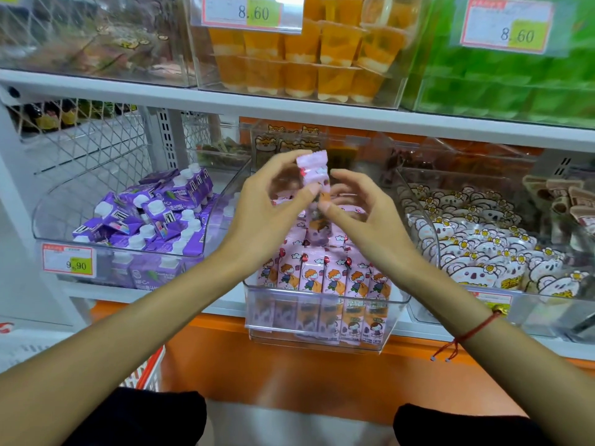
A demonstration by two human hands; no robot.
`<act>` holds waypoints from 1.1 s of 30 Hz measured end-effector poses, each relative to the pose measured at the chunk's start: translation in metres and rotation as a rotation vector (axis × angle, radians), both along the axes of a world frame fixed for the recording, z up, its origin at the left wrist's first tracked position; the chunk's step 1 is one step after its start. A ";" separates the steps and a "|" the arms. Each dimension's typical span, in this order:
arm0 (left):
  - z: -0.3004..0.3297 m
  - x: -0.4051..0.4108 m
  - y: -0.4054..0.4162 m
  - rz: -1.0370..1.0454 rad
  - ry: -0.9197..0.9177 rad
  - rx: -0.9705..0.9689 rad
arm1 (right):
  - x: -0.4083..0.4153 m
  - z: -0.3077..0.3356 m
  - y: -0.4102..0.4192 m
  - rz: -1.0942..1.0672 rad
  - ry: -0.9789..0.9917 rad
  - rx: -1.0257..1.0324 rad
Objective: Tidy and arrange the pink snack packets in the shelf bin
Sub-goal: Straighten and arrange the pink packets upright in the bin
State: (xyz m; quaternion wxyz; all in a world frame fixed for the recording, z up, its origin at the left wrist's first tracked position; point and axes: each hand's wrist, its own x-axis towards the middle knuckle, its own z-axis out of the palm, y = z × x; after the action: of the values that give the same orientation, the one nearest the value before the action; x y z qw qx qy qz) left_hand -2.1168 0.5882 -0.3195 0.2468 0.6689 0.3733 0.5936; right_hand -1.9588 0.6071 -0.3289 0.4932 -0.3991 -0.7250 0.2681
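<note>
One pink snack packet (311, 170) stands upright above the clear shelf bin (322, 329), its crimped top end free. My left hand (273, 204) pinches it from the left with thumb and fingers. From the right, my right hand (357, 214) holds the same packet with its thumb and curled fingers. Below them a row of pink packets (325, 278) with a cartoon child stands upright along the bin's front wall. More pink packets lie behind, partly hidden by my hands.
A clear bin of purple drink cartons (151, 217) sits to the left with a 9.90 price tag (68, 263). To the right is a bin of white koala packets (483, 249). The upper shelf holds orange jelly cups (309, 56) and green packs (502, 82).
</note>
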 end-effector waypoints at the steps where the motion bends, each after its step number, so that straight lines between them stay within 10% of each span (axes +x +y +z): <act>1: 0.002 -0.001 0.001 0.026 -0.029 0.028 | 0.002 -0.003 0.002 -0.058 -0.061 0.029; 10: -0.003 -0.001 0.021 0.132 0.020 0.011 | 0.010 -0.039 0.015 -0.125 -0.883 0.089; 33: 0.046 -0.021 0.078 -0.037 0.781 -0.227 | 0.010 -0.034 0.019 -0.196 -0.901 0.135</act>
State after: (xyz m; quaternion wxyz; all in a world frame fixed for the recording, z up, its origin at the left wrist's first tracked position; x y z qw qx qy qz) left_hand -2.1383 0.6665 -0.2739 0.1695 0.8191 0.4900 0.2455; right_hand -1.9491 0.6260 -0.3625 0.1769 -0.5095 -0.8417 -0.0275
